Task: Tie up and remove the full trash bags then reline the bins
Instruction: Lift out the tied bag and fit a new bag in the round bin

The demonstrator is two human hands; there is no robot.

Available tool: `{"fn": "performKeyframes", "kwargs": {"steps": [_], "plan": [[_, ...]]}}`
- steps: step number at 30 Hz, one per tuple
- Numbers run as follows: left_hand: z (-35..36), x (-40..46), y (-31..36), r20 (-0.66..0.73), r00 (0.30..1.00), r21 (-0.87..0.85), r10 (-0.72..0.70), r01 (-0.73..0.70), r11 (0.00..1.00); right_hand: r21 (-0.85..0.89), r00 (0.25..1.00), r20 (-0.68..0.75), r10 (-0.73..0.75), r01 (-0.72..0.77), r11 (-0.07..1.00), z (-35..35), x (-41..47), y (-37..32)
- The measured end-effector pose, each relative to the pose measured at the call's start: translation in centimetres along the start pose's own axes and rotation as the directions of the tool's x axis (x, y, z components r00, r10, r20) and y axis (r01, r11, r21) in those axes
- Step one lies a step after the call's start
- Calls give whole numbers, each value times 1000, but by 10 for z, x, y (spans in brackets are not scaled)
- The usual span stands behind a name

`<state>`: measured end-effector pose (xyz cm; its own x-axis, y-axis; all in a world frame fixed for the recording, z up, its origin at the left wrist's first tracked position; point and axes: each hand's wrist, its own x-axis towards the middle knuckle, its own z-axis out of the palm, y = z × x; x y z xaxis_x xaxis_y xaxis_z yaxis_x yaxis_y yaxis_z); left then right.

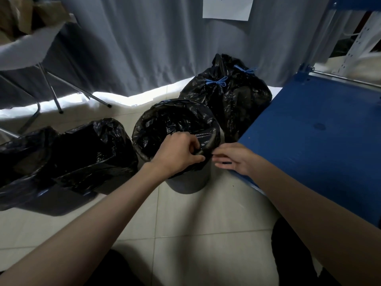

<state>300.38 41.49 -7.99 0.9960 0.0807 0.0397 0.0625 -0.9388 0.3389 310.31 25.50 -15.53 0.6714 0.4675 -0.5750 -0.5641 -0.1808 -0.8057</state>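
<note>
Relining the round grey plastic bin (188,183), we pinch the fresh black plastic liner (173,124) at its near rim with our left hand (178,154); our right hand (234,159), fingers straight, touches just beside. Next, fold the liner edge down evenly around that rim.

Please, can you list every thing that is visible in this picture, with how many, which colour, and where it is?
tied trash bags: 2, black with blue ties, by the curtain behind the round bin
round bin: 1, grey, centre floor
bin liner: 1, black, folded over the round bin's rim
bins at left: 2, dark, draped in loose black liners
curtain: 1, grey, background
paper sheet: 1, white, on the curtain
chair: 1, white, metal legs, upper left
shelf: 1, blue, right
floor tiles: pale
left hand: 1, pinches the liner at the rim
right hand: 1, fingers straight, beside the rim
</note>
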Motion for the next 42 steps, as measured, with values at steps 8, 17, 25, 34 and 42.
{"fn": "performKeyframes", "kwargs": {"steps": [8,17,25,34,42], "plan": [[2,15,4,50,990,-99,-133,137,986,-119,975,146,168,-151,981,18,-10,8],[1,18,0,76,987,-107,-138,146,983,110,979,121,166,-180,978,33,-14,16],[2,16,-1,78,985,-129,-154,164,978,391,987,140,80,-130,911,19,-24,34],[1,16,0,70,987,-107,-146,153,982,369,990,138,-26,-27,929,21,-27,37],[2,15,0,69,984,-108,-164,170,979,373,999,16,-34,26,928,33,-22,43]]}}
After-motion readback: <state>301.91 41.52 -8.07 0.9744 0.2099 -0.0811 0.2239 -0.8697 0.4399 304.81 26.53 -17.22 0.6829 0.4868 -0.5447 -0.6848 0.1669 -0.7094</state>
